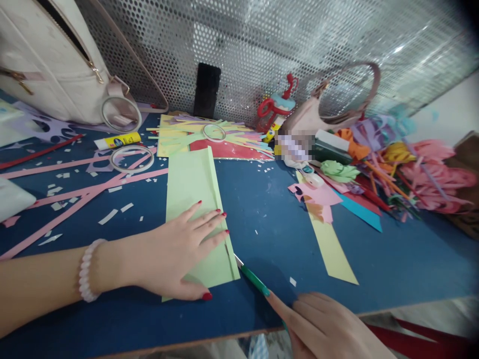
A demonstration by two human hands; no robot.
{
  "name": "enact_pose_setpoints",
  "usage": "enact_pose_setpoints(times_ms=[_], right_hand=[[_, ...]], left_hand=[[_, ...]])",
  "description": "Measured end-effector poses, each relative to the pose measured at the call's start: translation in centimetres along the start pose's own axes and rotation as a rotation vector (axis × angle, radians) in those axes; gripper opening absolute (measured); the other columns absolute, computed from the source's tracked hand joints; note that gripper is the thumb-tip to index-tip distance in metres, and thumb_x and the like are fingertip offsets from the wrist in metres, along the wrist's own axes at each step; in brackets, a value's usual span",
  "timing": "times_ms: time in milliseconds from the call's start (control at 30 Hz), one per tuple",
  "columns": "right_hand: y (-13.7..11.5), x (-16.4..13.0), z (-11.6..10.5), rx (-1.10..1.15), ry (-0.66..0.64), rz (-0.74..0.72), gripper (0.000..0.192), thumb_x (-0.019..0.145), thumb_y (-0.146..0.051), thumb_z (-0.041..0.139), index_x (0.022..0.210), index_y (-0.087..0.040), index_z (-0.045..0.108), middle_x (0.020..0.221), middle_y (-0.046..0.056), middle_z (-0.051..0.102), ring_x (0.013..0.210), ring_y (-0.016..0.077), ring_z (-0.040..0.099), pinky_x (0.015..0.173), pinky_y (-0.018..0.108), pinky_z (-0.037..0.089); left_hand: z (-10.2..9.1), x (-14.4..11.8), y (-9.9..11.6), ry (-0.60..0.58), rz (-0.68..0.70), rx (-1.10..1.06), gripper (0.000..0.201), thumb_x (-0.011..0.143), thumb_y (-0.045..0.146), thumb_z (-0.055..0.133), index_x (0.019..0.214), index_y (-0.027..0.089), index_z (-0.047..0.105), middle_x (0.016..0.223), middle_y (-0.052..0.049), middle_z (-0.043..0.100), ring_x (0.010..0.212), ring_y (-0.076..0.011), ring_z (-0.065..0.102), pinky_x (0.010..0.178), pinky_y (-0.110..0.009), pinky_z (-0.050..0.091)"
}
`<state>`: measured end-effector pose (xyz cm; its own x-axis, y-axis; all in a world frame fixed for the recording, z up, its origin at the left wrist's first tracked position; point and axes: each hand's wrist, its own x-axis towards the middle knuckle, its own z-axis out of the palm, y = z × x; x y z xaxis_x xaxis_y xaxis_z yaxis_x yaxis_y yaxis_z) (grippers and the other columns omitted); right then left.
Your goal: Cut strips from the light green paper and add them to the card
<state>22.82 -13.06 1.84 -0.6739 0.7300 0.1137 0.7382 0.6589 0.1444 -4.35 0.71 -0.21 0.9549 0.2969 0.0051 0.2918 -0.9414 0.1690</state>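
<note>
My left hand (179, 244) lies flat with spread fingers on a sheet of light green paper (190, 184). The paper has a narrow folded strip along its right edge. In my right hand (318, 324) is a green-handled cutting tool (254, 280). Its metal blade reaches into the fold near the paper's lower right corner, just below my left fingertips. My right index finger stretches along the handle; the rest of the tool is mostly hidden, so I cannot make out whether it is scissors or a knife.
Pink paper strips (90, 192), a glue stick (118, 141) and tape rolls (131, 159) lie left. Behind are more strips (179, 144) and a phone (207, 89). A yellow paper piece (333, 249), handbag (314, 112) and crumpled paper (434, 174) occupy the right. The table's front edge (220, 339) is close.
</note>
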Motion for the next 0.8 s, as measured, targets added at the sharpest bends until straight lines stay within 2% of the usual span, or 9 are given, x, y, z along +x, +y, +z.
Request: enact_pose_setpoints(times_ms=[267, 500, 567, 733, 800], right_hand=[[0.9, 0.8, 1.0, 0.077, 0.033, -0.044, 0.036, 0.089, -0.004, 0.036, 0.114, -0.006, 0.061, 0.058, 0.001, 0.056, 0.052, 0.0134, 0.054, 0.049, 0.027, 0.044], [1.2, 1.5, 1.0, 0.045, -0.015, -0.005, 0.036, 0.088, -0.005, 0.041, 0.116, -0.008, 0.063, 0.059, 0.001, 0.056, 0.054, 0.0130, 0.054, 0.049, 0.026, 0.042], [1.3, 1.7, 0.9, 0.037, -0.022, -0.010, 0.036, 0.087, -0.005, 0.042, 0.116, -0.009, 0.063, 0.059, 0.000, 0.056, 0.054, 0.0127, 0.053, 0.049, 0.027, 0.042], [1.8, 2.6, 0.9, 0.059, -0.036, -0.012, 0.037, 0.085, -0.005, 0.045, 0.119, -0.009, 0.061, 0.060, -0.001, 0.056, 0.052, 0.0118, 0.051, 0.049, 0.026, 0.040], [2.0, 2.9, 0.9, 0.066, -0.029, -0.007, 0.039, 0.084, -0.004, 0.044, 0.119, -0.008, 0.060, 0.060, -0.001, 0.056, 0.053, 0.0121, 0.051, 0.049, 0.027, 0.040]], left_hand=[[0.2, 0.1, -0.2, -0.007, -0.012, -0.011, 0.087, 0.089, 0.068, 0.035, 0.147, 0.005, 0.026, 0.154, -0.020, 0.019, 0.144, -0.0313, 0.012, 0.116, -0.050, 0.005], [-0.3, 0.2, -0.1, -0.068, -0.039, -0.059, 0.088, 0.088, 0.066, 0.041, 0.148, 0.004, 0.024, 0.155, -0.020, 0.016, 0.144, -0.0329, 0.012, 0.116, -0.050, 0.009], [-0.2, 0.2, -0.1, -0.077, -0.042, -0.073, 0.087, 0.087, 0.066, 0.043, 0.148, 0.006, 0.025, 0.155, -0.020, 0.015, 0.144, -0.0337, 0.012, 0.115, -0.051, 0.010], [0.4, 0.2, -0.1, -0.024, -0.130, -0.099, 0.097, 0.073, 0.070, 0.060, 0.148, 0.017, 0.028, 0.156, -0.023, 0.004, 0.142, -0.0434, 0.006, 0.111, -0.060, 0.014], [0.6, 0.1, -0.2, -0.020, -0.136, -0.099, 0.098, 0.072, 0.071, 0.060, 0.149, 0.019, 0.027, 0.156, -0.024, 0.005, 0.142, -0.0437, 0.005, 0.110, -0.061, 0.014]])
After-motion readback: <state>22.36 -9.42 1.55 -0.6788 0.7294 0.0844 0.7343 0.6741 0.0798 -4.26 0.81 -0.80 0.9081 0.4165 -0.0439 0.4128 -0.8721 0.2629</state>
